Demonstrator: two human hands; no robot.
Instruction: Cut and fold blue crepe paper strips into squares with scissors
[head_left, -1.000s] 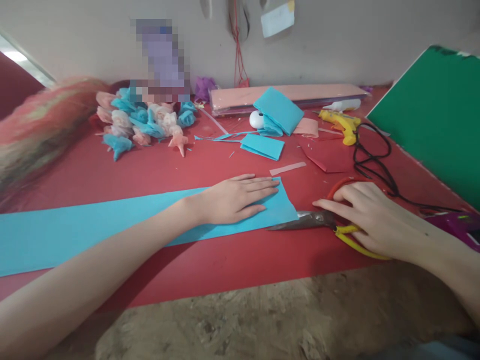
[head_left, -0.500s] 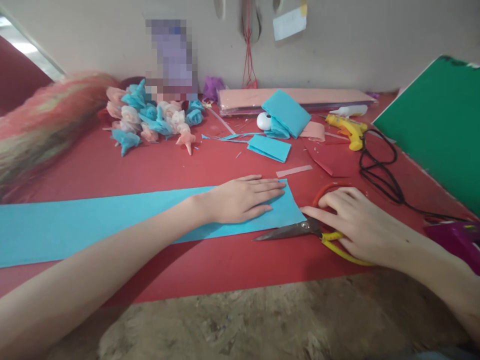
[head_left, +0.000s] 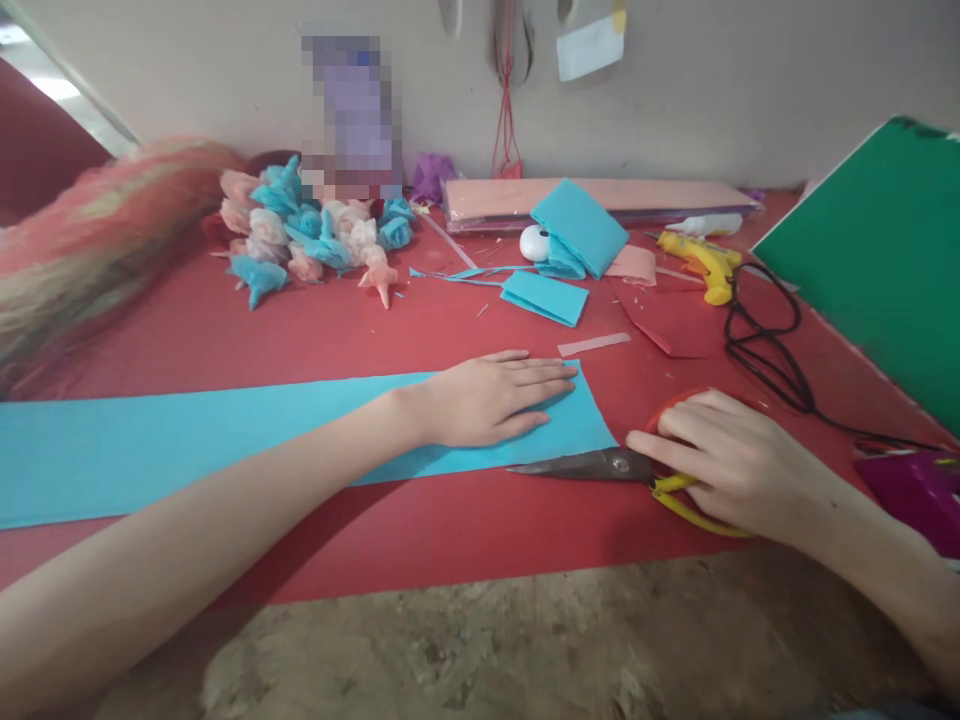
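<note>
A long strip of blue crepe paper [head_left: 225,430] lies across the red tabletop, running off the left edge of the view. My left hand [head_left: 499,400] rests flat on it near its right end, fingers stretched out. My right hand [head_left: 727,455] is closed round the handles of a pair of scissors [head_left: 577,465] with dark blades and yellow and orange grips. The blades point left and lie along the paper's lower right edge, looking closed. Part of the handles is hidden by my fingers.
Blue and pink paper flowers [head_left: 315,225] are heaped at the back left. Folded blue paper [head_left: 544,298] and a yellow glue gun [head_left: 701,265] with a black cord [head_left: 780,370] lie behind my hands. A green board [head_left: 877,240] leans at right; a purple object [head_left: 911,490] sits below it.
My right hand has shifted slightly right, its fingers closing further round the scissors' handles. The scissor blades now look shut together. My left hand stays flat on the paper; the view moved a little.
</note>
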